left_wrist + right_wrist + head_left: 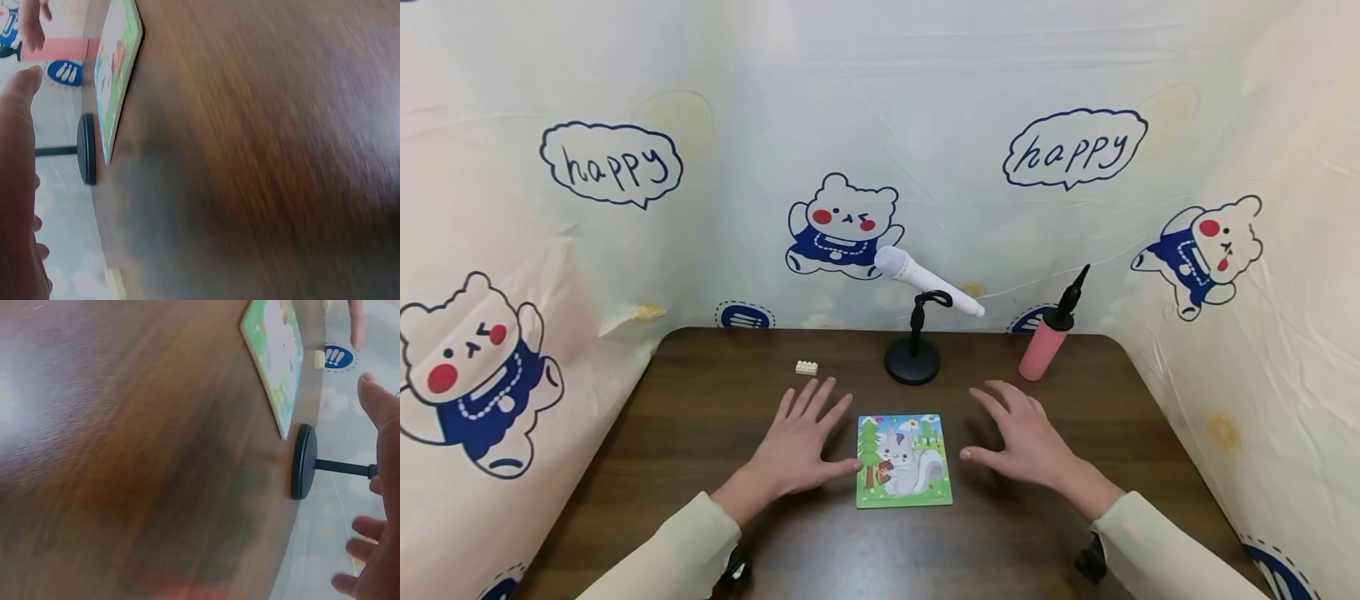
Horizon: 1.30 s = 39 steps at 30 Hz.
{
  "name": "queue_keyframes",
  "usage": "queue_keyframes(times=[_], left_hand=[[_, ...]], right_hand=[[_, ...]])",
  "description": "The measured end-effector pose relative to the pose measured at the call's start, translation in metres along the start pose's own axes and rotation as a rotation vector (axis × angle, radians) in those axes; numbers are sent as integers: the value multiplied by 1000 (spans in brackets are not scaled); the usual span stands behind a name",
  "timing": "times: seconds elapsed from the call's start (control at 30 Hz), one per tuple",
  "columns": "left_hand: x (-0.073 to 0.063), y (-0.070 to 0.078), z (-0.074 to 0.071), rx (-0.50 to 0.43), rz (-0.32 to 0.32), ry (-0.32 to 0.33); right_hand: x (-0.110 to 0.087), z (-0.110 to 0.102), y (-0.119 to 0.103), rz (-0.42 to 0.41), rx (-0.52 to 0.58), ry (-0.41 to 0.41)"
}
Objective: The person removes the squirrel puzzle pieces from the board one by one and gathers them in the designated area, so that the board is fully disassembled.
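Two bare hands hover over a brown table (700,417), one on each side of a square picture board (910,467), and neither holds anything. The left hand (797,450) has its fingers spread apart and its thumb stretched towards the board's left edge; from above the thumb tip meets that edge, but the left wrist view shows the thumb raised off it. The right hand (1026,437) is a little to the right of the board, its fingers and thumb apart too, the thumb pointing left. The board lies flat on the table between them, showing a grey squirrel among green trees. Beyond it, at the far side, a black stand (913,360) with a round base carries a white microphone (928,281), tilted with its head up to the left. Far right is a pink pump (1045,346) with a black nozzle; far left, just beyond the left fingertips, lies a small cream block (807,367). Behind everything hangs a pale cloth (955,125) printed with cartoon bears and the word "happy".
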<state>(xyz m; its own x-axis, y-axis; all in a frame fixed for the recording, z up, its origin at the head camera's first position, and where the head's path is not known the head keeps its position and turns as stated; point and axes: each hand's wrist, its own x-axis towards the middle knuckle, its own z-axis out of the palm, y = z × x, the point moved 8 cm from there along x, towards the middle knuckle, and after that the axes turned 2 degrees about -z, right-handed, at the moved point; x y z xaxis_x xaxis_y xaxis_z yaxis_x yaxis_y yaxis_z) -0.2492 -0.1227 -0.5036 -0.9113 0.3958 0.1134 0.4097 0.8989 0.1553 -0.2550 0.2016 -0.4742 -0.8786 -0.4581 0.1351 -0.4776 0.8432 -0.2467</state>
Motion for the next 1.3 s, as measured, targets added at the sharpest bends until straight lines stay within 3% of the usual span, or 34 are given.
queue_keyframes(times=[0.37,0.57,0.77,0.97,1.3], left_hand=[[12,51,22,-75,126,-120],[20,71,36,-71,175,-184],[22,80,50,-41,206,-215],[20,84,55,-35,218,-249],[19,84,59,-12,235,-253]], right_hand=[[32,20,-16,-26,211,-155],[52,34,-26,-62,277,-234],[64,51,-36,-104,333,-308],[70,66,-40,-105,299,-338],[77,70,-45,-96,263,-409]])
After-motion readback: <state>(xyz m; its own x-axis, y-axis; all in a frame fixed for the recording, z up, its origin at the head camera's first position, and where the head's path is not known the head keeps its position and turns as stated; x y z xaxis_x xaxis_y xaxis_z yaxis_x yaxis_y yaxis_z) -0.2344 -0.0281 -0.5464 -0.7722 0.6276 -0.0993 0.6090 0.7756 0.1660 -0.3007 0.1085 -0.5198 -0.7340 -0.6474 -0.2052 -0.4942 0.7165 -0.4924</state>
